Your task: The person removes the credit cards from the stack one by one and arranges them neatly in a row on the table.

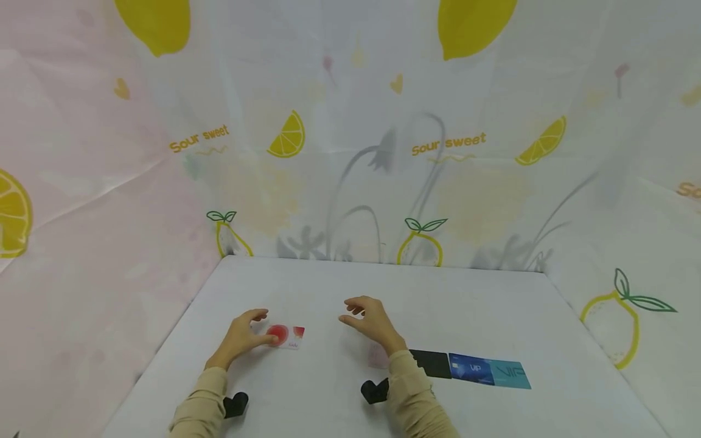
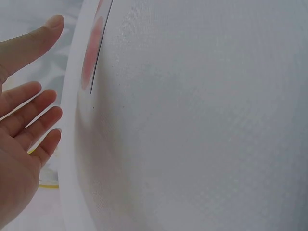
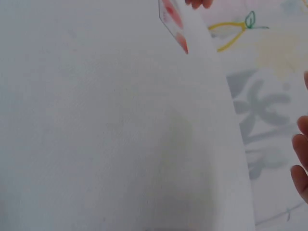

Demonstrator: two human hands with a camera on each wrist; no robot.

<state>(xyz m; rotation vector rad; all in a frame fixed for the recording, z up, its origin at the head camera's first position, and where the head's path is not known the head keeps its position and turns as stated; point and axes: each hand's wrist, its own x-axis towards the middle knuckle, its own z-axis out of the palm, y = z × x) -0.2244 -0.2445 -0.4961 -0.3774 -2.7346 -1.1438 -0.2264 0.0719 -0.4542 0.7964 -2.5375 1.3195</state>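
A white card with a red circle (image 1: 288,339) lies on the left part of the white table. My left hand (image 1: 240,336) hovers beside it, the thumb overlapping the card's left end in the head view. In the left wrist view, that hand (image 2: 21,139) has its fingers spread, with a gap between them and the card (image 2: 92,55). To the right of the card, my right hand (image 1: 373,321) is held over the table, fingers loosely bent and nothing between them. Only a few of its fingertips (image 3: 301,149) show at the right wrist view's edge.
A pale pink card (image 1: 376,358), partly hidden by the right sleeve, begins a row with a black card (image 1: 435,364), a blue VIP card (image 1: 470,368) and a teal VIP card (image 1: 510,374). A lemon-printed cloth (image 1: 350,182) hangs behind the white table (image 1: 317,401).
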